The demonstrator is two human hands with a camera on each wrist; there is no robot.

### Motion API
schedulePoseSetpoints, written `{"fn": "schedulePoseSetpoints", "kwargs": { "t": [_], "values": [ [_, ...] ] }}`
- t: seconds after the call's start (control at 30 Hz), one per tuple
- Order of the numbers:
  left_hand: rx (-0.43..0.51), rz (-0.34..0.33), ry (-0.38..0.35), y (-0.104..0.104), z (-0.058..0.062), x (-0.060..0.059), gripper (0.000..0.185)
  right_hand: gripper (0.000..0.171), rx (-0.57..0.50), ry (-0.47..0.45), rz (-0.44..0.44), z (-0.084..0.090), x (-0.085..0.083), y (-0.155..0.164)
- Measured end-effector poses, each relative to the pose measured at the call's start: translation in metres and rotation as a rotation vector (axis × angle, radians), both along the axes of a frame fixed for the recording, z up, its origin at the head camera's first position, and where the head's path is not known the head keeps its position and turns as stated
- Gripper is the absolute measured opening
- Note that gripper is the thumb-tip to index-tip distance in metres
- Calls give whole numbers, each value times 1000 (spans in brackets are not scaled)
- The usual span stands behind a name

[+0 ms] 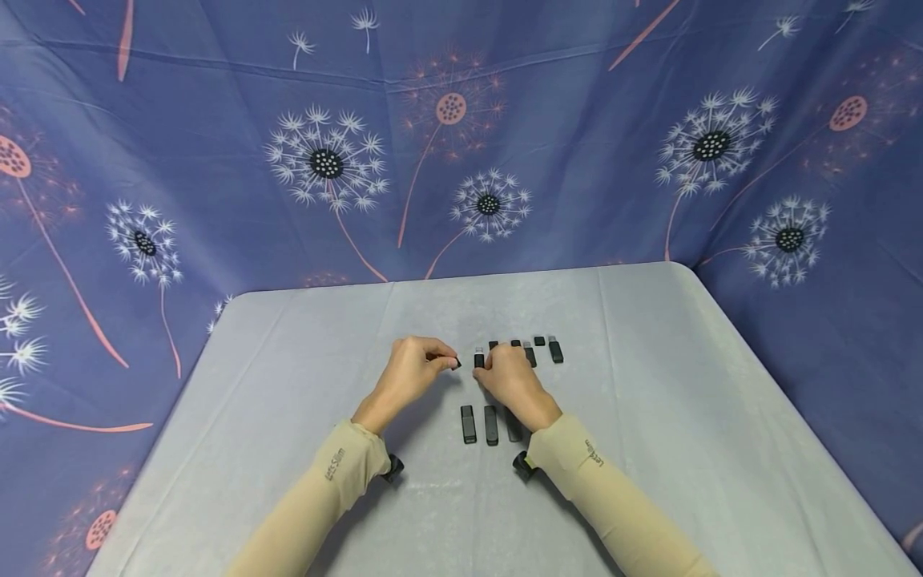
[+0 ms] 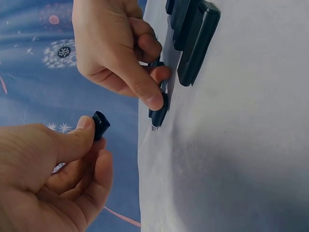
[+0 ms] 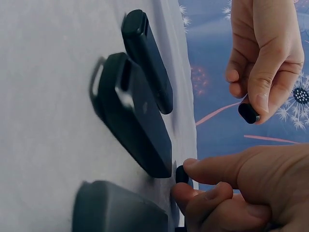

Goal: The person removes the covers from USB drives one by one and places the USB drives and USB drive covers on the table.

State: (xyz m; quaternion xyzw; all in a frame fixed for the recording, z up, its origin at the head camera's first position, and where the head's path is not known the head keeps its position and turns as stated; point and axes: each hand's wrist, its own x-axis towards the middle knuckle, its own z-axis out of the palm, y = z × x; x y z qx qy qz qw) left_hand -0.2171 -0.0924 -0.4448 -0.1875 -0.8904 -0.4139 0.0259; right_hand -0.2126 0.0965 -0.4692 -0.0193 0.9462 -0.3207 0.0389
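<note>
My left hand pinches a small black cap between thumb and forefinger, just above the grey tablecloth. In the left wrist view the cap sits at my thumb tip, apart from the stick. My right hand pinches an uncapped black USB stick that lies on the cloth, its metal plug pointing away from me. The right wrist view shows the left hand's cap hanging a short way from the stick's end in my right fingers.
Three capped black sticks lie side by side under my right wrist. Beyond my right hand lie more uncapped sticks and loose caps. A blue dandelion-print curtain hangs behind the table.
</note>
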Motion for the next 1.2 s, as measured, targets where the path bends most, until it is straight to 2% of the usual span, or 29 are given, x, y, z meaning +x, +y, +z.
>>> {"fn": "schedulePoseSetpoints", "kwargs": {
  "t": [0.77,0.9,1.2],
  "values": [
    [-30,-9,-18,5,-3,-6,7,59,0,-1,-13,-2,-2,2],
    [-72,-33,-23,11,-4,-12,8,60,-5,1,-14,-1,-2,4],
    [-166,-77,-57,20,-8,-34,10,61,8,-2,-4,4,4,9]
  ]
}}
